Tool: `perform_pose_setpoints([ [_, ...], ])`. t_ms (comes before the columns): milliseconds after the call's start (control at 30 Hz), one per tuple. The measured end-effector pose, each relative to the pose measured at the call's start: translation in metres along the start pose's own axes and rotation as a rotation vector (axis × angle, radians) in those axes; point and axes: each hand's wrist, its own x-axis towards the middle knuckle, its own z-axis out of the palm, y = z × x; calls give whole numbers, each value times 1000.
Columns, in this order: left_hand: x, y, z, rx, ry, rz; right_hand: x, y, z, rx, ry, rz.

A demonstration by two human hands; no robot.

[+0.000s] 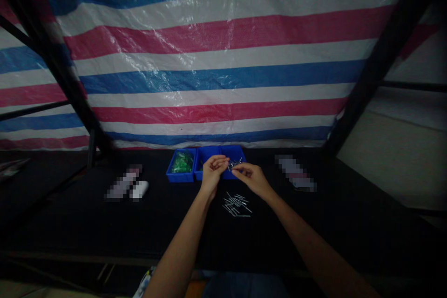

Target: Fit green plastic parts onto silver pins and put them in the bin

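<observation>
My left hand is closed, its thumb and fingers pinched together at a small cluster of thin metal pins. From the other side, my right hand pinches close to the same cluster; what lies between its fingertips is too small to make out. Both hands are in front of and partly over the right-hand blue bin, hiding much of its inside. Below them, a loose pile of thin silver pins lies on the black table.
A middle blue bin adjoins a left blue bin holding a green plastic bag. A white rounded object and blurred-out items lie at left and right. Behind hangs a striped sheet between dark frame posts.
</observation>
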Motion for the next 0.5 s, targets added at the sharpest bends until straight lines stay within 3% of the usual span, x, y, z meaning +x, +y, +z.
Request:
perform_pose_setpoints([
  [233,-6,-3,8,30,-105,13,-1,5,6,-51,-42,-18],
  [500,-6,-3,8,86,9,33,3,12,0,-112,65,-6],
])
